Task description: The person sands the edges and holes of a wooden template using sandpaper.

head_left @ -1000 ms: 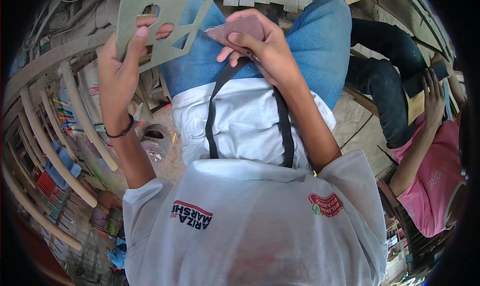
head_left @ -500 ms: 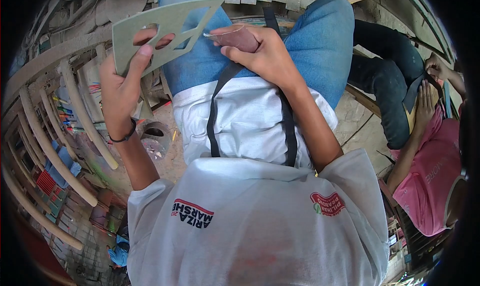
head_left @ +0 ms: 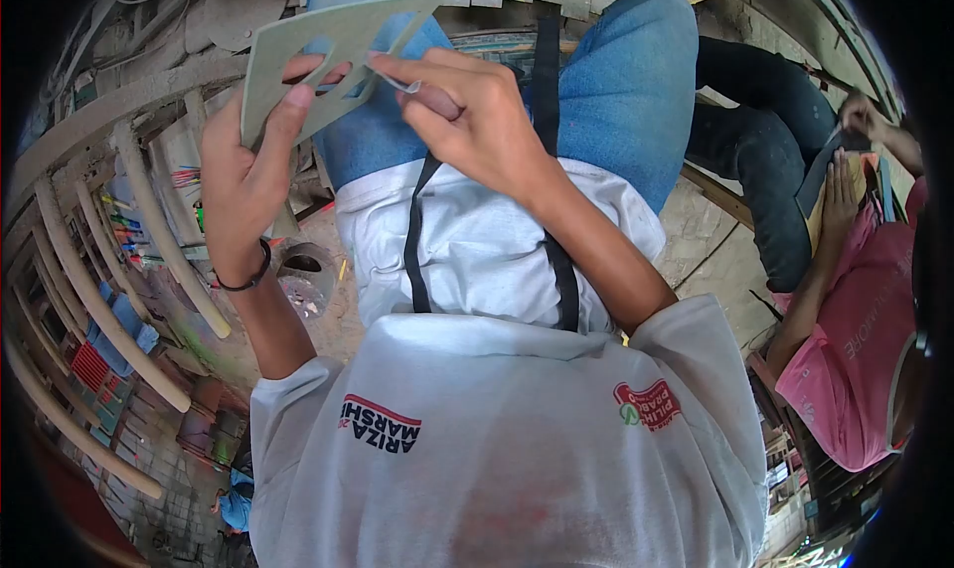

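A thin grey-green panel [head_left: 273, 56] with several cut-out openings is tilted above my left thigh. My left hand [head_left: 248, 156] grips its near left edge, thumb on the upper face and fingertips showing through one opening. In my right hand [head_left: 482, 116] is a folded piece of reddish-brown sandpaper [head_left: 438, 101], its pale edge curling out below the index finger. That finger reaches to the panel's cut-outs at its right side, and the fingertip overlaps an opening. My palm hides most of the sandpaper.
Curved wooden slats [head_left: 169, 230] stand at my left, with coloured pens or tubes [head_left: 129, 225] behind them. A round container [head_left: 306, 270] sits on the floor. Close on my right, a person in a pink shirt [head_left: 855, 349] works with a dark sheet. A black strap [head_left: 547, 81] hangs between my legs.
My right hand has moved left and up to the panel with the sandpaper, index finger now extended. The panel has shifted slightly right and tilted. The other person's hand has lifted the dark sheet.
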